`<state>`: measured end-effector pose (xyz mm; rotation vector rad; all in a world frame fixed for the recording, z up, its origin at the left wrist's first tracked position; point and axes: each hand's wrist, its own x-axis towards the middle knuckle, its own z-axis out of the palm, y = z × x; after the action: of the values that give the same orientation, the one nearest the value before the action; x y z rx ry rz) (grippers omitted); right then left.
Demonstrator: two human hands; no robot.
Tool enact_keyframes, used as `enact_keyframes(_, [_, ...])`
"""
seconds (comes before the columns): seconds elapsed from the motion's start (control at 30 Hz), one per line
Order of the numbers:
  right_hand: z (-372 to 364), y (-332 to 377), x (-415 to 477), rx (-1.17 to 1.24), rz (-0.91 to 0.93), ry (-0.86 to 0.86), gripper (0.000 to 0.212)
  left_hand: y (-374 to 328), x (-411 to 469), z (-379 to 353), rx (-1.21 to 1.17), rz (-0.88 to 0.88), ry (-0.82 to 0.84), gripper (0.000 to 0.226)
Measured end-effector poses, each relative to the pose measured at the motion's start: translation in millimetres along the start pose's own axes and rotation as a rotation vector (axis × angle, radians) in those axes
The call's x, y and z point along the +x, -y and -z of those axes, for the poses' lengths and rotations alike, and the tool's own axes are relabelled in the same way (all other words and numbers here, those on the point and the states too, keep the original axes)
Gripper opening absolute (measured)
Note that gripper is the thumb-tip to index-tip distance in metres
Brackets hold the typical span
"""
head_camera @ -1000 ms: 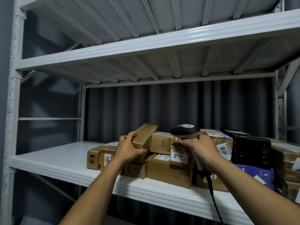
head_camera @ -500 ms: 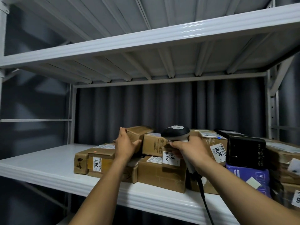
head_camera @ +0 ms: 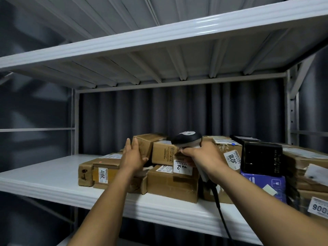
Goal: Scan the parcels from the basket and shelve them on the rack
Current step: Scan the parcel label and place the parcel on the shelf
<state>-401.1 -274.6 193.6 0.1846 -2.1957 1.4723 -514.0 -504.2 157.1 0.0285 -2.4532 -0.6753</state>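
Cardboard parcels [head_camera: 171, 185] just behind white shelf edge [head_camera: 53, 189]

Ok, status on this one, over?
Left grip flat against tilted parcel atop stack. Right grip holds scanner. Neighbour box close on its right.

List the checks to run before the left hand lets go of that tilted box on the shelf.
1. Contact of left hand with the tilted box: ok, fingers flat against its left side.
2. Seating of the tilted box: not ok, it sits tilted, not flat.
3. Label on it facing out: cannot tell, none visible.
4. Hold on the scanner: ok, the right hand grips it.
5. Snagging of the scanner cable: cannot tell; it drops over the front edge of the shelf.
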Motion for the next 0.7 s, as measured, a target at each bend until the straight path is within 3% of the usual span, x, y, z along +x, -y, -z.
enact_keyframes(0.13, [8,11,-17,0.019,-0.021,0.015,0.016,-18,-28,28,0.063,-0.028,0.065,0.087])
enact_keyframes(0.27, [26,20,-42,0.025,-0.050,0.049,0.034,-44,-71,57,0.100,-0.117,0.093,0.070])
enact_keyframes(0.47, [59,17,-102,0.011,-0.066,0.078,0.008,-66,-141,67,0.122,-0.218,0.133,0.063])
enact_keyframes(0.7, [87,-39,-187,-0.118,-0.184,0.136,0.007,-66,-238,28,0.077,-0.240,0.260,0.055])
